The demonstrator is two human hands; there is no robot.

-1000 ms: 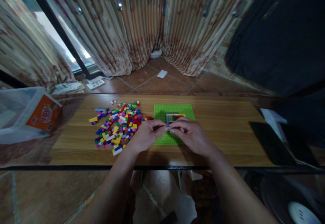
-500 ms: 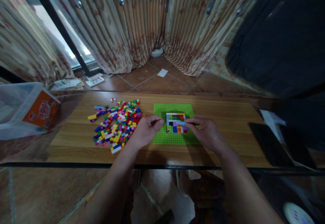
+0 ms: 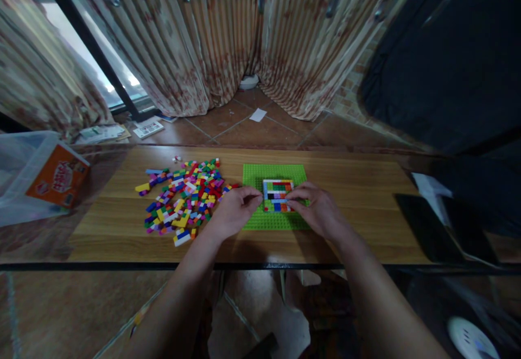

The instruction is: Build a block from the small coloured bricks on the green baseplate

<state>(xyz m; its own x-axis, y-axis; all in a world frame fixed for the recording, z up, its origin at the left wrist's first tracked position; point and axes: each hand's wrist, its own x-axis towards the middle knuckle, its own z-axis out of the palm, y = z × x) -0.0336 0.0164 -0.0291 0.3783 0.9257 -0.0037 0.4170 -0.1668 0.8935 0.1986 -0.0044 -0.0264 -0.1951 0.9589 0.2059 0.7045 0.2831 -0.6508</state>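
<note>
On the green baseplate (image 3: 252, 221) sits a low rectangle of coloured toy bricks (image 3: 277, 186), with a white and light blue border and mixed colours inside. A long light blue brick (image 3: 278, 201) lies across its lower part, pinched at its right end by my right hand (image 3: 319, 209). My left hand (image 3: 236, 211) is over the plate's left side, its thumb and forefinger together beside the rectangle's left edge. Whether anything is between those fingertips is too small to make out.
A loose pile of mixed bricks (image 3: 185, 196) spreads over the left of the wooden table (image 3: 358, 185). A clear plastic bin (image 3: 24, 169) with an orange label stands at the far left. Dark flat panels (image 3: 425, 227) and white paper (image 3: 429, 190) lie at the right end.
My right hand has brought the light blue brick a little left and down, from a slight tilt to level across the rectangle. My left hand stays nearly in place. The view shifts slightly.
</note>
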